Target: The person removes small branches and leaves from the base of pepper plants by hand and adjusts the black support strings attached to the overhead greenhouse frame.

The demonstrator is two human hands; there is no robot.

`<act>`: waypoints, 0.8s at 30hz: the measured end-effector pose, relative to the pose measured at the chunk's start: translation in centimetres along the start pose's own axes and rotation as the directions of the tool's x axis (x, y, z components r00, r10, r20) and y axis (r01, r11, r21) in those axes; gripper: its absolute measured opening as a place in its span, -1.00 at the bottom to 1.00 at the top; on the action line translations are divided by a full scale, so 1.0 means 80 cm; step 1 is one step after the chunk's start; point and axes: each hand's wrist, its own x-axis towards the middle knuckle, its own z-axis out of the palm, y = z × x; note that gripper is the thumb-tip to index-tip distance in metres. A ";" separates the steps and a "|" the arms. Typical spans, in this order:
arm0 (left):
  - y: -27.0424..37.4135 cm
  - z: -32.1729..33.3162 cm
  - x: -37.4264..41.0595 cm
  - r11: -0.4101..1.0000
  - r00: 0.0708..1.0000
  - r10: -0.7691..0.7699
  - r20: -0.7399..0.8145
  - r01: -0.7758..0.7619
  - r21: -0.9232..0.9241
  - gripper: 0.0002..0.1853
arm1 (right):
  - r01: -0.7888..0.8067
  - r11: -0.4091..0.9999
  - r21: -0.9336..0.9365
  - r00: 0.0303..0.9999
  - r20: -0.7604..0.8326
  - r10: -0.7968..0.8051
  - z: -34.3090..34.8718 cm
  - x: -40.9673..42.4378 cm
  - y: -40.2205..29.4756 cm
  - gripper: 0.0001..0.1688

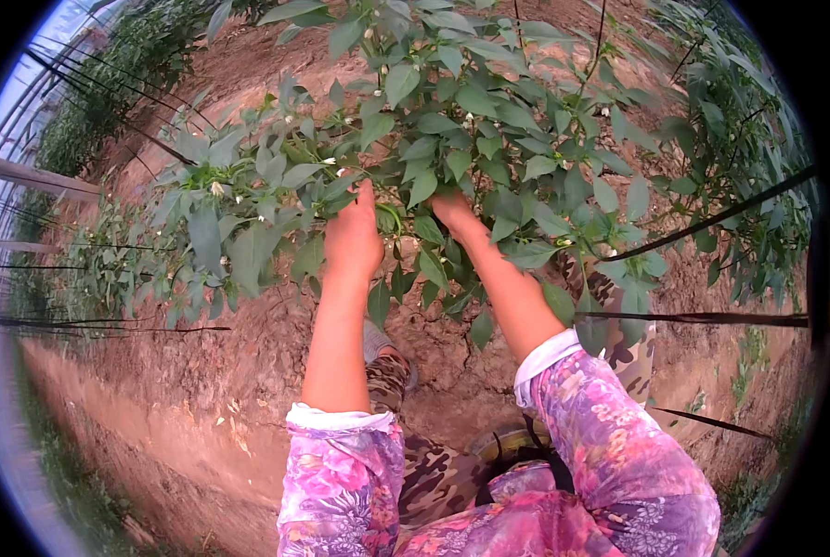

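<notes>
A pepper plant with broad green leaves and small white flowers spreads in front of me. Among its left branches is my left hand, the thumb side up and the fingertips covered by leaves near a white flower. My right hand reaches in under the central leaves, which hide its fingers. What either hand grips is not visible. Between the two hands curves a slim green pepper, close beside my left hand.
Cracked brown soil lies under the plant. Dark cords run in from the right, and more cords cross at the left. Another row of plants stands at right. A yellowish round container shows partly by my legs.
</notes>
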 end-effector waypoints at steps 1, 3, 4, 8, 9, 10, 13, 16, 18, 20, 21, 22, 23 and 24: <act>-0.001 0.000 -0.001 1.000 1.000 -0.003 -0.003 0.003 0.005 -0.39 | -0.140 0.990 0.030 0.990 -0.019 0.140 0.001 0.009 0.003 -0.62; -0.002 0.002 -0.003 1.000 1.000 -0.006 -0.007 0.006 0.010 -0.41 | -0.209 0.977 -0.044 0.977 -0.059 0.206 -0.002 0.016 0.012 -0.62; -0.003 0.003 -0.003 1.000 0.999 0.013 -0.039 -0.013 0.006 -0.47 | -0.238 0.969 -0.065 0.970 -0.067 0.233 -0.006 0.016 0.015 -0.62; -0.007 0.009 -0.006 0.990 0.998 -0.050 0.036 0.054 -0.127 -0.35 | -0.319 0.944 -0.091 0.947 -0.060 0.314 -0.018 0.003 0.008 -0.61; -0.007 0.011 -0.006 0.979 0.997 -0.071 0.024 0.074 -0.188 -0.37 | -0.327 0.941 -0.088 0.945 -0.052 0.324 -0.021 -0.002 0.001 -0.61; -0.007 0.013 -0.006 0.964 0.996 -0.092 0.014 0.093 -0.249 -0.38 | -0.332 0.941 -0.070 0.943 -0.035 0.330 -0.023 -0.007 -0.009 -0.61; -0.008 0.018 -0.005 0.968 0.995 -0.085 -0.055 0.070 -0.242 -0.42 | -0.295 0.955 0.009 0.954 0.049 0.294 -0.034 -0.024 -0.045 -0.60; -0.005 0.017 -0.006 0.909 0.992 -0.118 -0.052 0.087 -0.408 -0.48 | -0.140 0.985 0.099 0.970 0.214 0.116 -0.072 -0.053 -0.088 -0.74; -0.001 0.015 -0.008 0.864 0.987 -0.158 -0.015 0.131 -0.487 -0.54 | -0.017 0.995 0.098 0.985 0.172 0.000 -0.096 -0.076 -0.125 -0.85; 0.002 0.011 -0.007 0.846 0.986 -0.166 0.000 0.143 -0.513 -0.58 | 0.079 0.961 0.264 0.982 0.148 -0.121 -0.106 -0.112 -0.154 -0.89; 0.004 0.008 -0.007 0.840 0.987 -0.161 -0.006 0.133 -0.526 -0.60 | 0.151 0.964 0.217 0.970 0.154 -0.187 -0.110 -0.133 -0.164 -0.88; 0.005 0.006 -0.006 0.840 0.988 -0.151 -0.017 0.120 -0.529 -0.63 | 0.100 0.972 0.213 0.978 0.160 -0.135 -0.115 -0.159 -0.165 -0.86; 0.007 0.004 -0.006 0.840 0.989 -0.142 -0.028 0.106 -0.533 -0.66 | 0.125 0.956 0.264 0.961 0.208 -0.183 -0.117 -0.189 -0.159 -0.82; 0.007 0.002 -0.005 0.845 0.991 -0.130 -0.042 0.089 -0.528 -0.68 | 0.098 0.978 0.187 0.978 0.164 -0.129 -0.113 -0.218 -0.142 -0.84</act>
